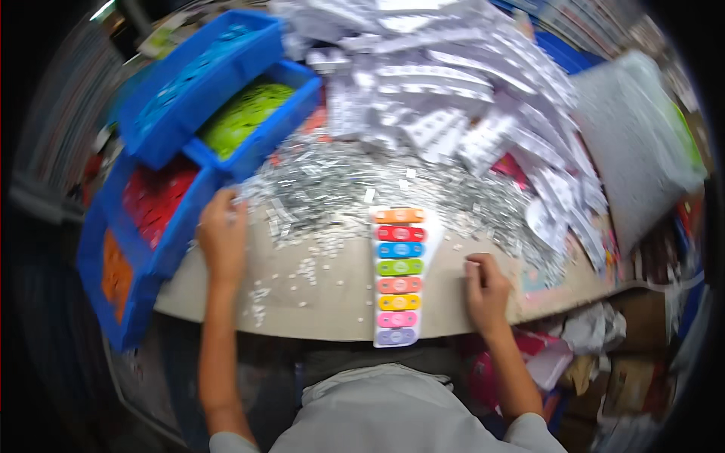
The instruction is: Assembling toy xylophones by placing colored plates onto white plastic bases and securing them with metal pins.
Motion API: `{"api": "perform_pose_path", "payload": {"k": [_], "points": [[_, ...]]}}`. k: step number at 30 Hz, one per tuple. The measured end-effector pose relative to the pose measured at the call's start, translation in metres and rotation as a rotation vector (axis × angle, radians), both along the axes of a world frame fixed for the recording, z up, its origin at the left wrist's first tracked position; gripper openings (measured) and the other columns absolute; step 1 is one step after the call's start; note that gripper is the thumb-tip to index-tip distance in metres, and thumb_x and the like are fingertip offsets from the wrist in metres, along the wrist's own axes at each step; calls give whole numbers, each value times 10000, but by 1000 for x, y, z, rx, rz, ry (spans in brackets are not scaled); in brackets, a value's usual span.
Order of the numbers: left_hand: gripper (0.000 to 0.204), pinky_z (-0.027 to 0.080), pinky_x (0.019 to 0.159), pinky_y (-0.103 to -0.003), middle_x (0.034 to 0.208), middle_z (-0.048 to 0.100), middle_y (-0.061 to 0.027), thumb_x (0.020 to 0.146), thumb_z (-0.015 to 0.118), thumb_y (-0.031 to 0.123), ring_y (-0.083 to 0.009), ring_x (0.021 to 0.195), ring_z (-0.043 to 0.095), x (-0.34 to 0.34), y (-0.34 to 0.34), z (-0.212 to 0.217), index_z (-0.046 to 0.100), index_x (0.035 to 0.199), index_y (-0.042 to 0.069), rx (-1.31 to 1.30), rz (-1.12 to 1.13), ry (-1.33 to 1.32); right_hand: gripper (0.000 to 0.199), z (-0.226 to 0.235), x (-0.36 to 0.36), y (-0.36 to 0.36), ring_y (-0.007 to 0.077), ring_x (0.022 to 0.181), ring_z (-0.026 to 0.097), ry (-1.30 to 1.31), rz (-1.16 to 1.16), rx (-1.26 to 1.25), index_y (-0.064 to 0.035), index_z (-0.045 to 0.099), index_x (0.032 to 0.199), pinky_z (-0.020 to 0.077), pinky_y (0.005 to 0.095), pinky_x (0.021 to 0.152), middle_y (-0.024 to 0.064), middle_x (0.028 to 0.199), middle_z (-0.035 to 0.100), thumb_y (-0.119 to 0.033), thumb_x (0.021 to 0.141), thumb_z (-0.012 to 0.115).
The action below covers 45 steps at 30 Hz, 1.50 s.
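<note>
A toy xylophone (399, 285) lies at the table's near edge, between my hands. Its white tapered base carries several bars in orange, red, blue, green, coral, yellow, pink and purple. My left hand (223, 235) is beside the blue bin of red pieces (155, 200), at the left end of a heap of small silvery pieces (340, 181). Motion blur smears its fingertips, and I cannot tell whether they hold anything. To the right of the xylophone, my right hand (488, 291) rests near the table edge with its fingers curled in; what they hold, if anything, is hidden.
At the left, blue bins hold orange pieces (116, 275), green pieces (248, 115) and blue pieces (198, 72). White xylophone bases (445, 83) are piled across the back. A large translucent bag (638, 143) stands at the right. Small white bits (306, 272) lie scattered on the tabletop (340, 313).
</note>
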<state>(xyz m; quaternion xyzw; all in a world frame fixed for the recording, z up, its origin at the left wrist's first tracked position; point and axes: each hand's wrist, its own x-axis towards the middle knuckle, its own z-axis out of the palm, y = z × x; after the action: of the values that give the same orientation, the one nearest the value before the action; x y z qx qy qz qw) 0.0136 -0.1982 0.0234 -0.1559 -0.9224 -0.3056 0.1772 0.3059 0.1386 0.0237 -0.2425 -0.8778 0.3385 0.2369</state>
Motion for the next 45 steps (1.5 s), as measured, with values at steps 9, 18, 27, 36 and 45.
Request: {"api": "perform_pose_path", "payload": {"k": [9, 18, 27, 36, 45], "points": [[105, 522, 845, -413, 964, 689, -113, 951, 721, 124, -301, 915, 663, -13, -23, -27, 691, 1005, 39, -234, -74, 33, 119, 4, 61, 58, 334, 887, 665, -80, -320, 420, -55, 699, 1022, 519, 448, 792, 124, 898, 695, -86, 912, 732], [38, 503, 769, -312, 945, 698, -78, 1013, 618, 47, -151, 811, 634, 32, 1, 8, 644, 1016, 20, 223, -158, -205, 113, -5, 80, 121, 352, 1014, 578, -355, -363, 564, -64, 671, 957, 425, 481, 917, 130, 992, 642, -118, 874, 726], [34, 403, 562, -189, 792, 630, 24, 1005, 675, 72, -31, 652, 544, 99, 58, 22, 643, 1002, 61, 735, -373, -763, 98, 30, 18, 32, 218, 908, 646, 53, -201, -49, -30, 666, 1019, 472, 318, 820, 96, 950, 691, -22, 925, 691], [156, 420, 491, -175, 837, 726, -42, 1012, 705, 138, -41, 618, 573, 87, 113, 4, 704, 1086, 1, 938, -549, -1203, 97, 13, -80, -17, 205, 925, 648, 212, 205, -133, -16, 697, 989, 480, 324, 821, 74, 955, 709, -9, 899, 733], [167, 409, 482, -163, 832, 728, -36, 1017, 706, 146, -26, 616, 569, 81, 121, -1, 709, 1096, -2, 918, -590, -1211, 129, 4, -98, -16, 272, 999, 647, 181, 228, 57, -20, 661, 947, 507, 379, 886, 103, 1005, 723, 31, 869, 751]]}}
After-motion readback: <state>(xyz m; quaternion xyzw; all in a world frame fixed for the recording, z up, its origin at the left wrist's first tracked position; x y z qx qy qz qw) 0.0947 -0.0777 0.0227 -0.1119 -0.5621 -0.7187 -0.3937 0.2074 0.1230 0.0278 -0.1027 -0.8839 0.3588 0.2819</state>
